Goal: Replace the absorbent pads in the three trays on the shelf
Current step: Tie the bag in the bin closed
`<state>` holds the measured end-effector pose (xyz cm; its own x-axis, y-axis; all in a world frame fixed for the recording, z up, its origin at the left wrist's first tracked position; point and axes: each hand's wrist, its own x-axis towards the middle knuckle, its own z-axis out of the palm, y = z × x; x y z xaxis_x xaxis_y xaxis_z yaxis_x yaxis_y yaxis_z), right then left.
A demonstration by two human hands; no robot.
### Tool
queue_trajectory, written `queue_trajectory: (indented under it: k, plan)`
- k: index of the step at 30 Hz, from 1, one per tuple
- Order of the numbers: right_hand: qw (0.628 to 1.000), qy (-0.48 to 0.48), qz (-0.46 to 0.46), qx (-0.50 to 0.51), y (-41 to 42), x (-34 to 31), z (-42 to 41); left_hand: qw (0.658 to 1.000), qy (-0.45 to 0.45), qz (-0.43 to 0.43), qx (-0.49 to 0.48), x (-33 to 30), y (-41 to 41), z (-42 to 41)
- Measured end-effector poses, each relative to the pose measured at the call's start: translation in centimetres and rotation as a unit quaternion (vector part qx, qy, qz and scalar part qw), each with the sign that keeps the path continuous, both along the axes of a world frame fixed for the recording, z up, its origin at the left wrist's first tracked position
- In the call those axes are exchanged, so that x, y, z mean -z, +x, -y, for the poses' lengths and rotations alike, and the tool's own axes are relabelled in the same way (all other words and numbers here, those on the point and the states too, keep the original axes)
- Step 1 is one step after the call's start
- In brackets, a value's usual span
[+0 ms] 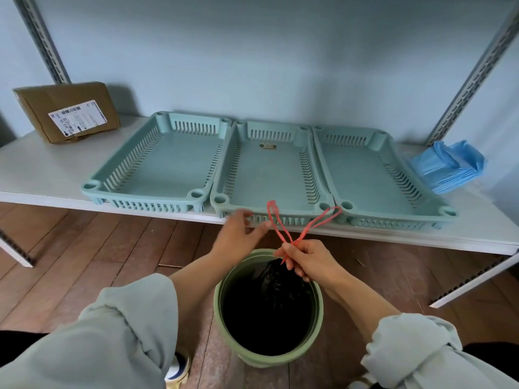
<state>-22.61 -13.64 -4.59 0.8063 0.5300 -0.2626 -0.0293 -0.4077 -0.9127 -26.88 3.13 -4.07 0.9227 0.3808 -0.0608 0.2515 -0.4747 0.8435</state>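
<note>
The right hand (304,259) pinches the red drawstring (297,224) of the black bag (276,279) gathered in the green bin (224,307) on the floor, while the left hand (238,234) hovers beside it, fingers spread and holding nothing. On the shelf (42,172) three trays sit touching along the front edge: the left tray (157,161), middle tray (266,175) and right tray (370,175), all bare of pads. A stack of blue pads (446,167) lies by the right end, a cardboard box (67,110) at the left back corner. The waste bag seems to be getting tied; next comes laying fresh pads.
</note>
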Motion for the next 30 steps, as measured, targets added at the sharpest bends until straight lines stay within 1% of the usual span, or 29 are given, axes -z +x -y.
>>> queue_trajectory:
  k: [1, 3, 4, 5, 7, 8, 9, 10, 11, 13, 14, 17, 18, 20, 22, 27, 30]
  plan:
    - [1.0, 0.001, 0.0, -0.01, 0.0, 0.0, -0.1, 0.994, -0.092, -0.047, 0.031, 0.2, -0.1, 0.4]
    - [0.999, -0.003, -0.008, -0.036, -0.3, -0.2, -0.3, 0.962, -0.248, -0.094, 0.057, 0.7, -0.3, 0.9]
    - [0.999, -0.009, -0.014, -0.047, -0.4, -0.2, -0.4, 0.948, -0.296, -0.102, 0.059, 0.8, -0.4, 1.2]
    - [0.998, -0.013, -0.021, -0.056, -0.5, -0.2, -0.5, 0.938, -0.324, -0.105, 0.063, 0.9, -0.3, 1.4]
    - [0.997, -0.007, -0.049, -0.059, -0.5, 0.0, -0.4, 0.931, -0.35, -0.081, 0.059, 0.9, 0.1, 1.7]
    - [0.996, 0.007, -0.073, -0.045, -0.4, 0.0, -0.3, 0.936, -0.34, -0.063, 0.063, 0.8, 0.2, 1.8]
    - [0.994, 0.026, -0.102, -0.017, -0.2, 0.2, -0.2, 0.949, -0.302, -0.05, 0.08, 0.6, 0.2, 1.5]
    - [0.99, 0.046, -0.13, 0.019, 0.0, 0.2, 0.0, 0.959, -0.255, -0.051, 0.115, 0.2, 0.0, 1.2]
    - [0.985, 0.064, -0.15, 0.053, 0.4, 0.3, 0.3, 0.961, -0.212, -0.069, 0.163, 0.0, -0.2, 0.8]
    - [0.982, 0.075, -0.154, 0.074, 0.9, 0.4, 1.0, 0.943, -0.19, -0.112, 0.25, -0.4, -0.7, 0.1]
    - [0.985, 0.068, -0.145, 0.065, 1.0, 0.4, 1.2, 0.942, -0.193, -0.108, 0.252, -0.3, -0.7, -0.1]
    - [0.995, 0.028, -0.099, 0.014, 1.0, 0.2, 1.5, 0.967, -0.202, -0.027, 0.153, 0.2, -0.3, 0.0]
    - [0.997, 0.013, -0.079, -0.002, 1.0, 0.1, 1.5, 0.967, -0.205, -0.019, 0.148, 0.4, -0.1, 0.3]
    - [0.998, -0.014, -0.045, -0.029, 1.0, -0.4, 1.6, 0.96, -0.19, -0.03, 0.202, 1.1, -0.1, 1.2]
    - [0.998, -0.037, -0.022, -0.053, 1.0, -0.7, 1.7, 0.958, -0.147, -0.051, 0.241, 1.7, -0.2, 1.9]
    - [0.996, -0.03, -0.036, -0.075, 1.3, -1.1, 2.3, 0.962, -0.078, -0.074, 0.251, 2.2, 0.4, 1.7]
    - [0.995, -0.056, 0.017, -0.076, 1.4, -1.1, 2.3, 0.961, -0.075, -0.116, 0.238, 2.0, 0.1, 1.5]
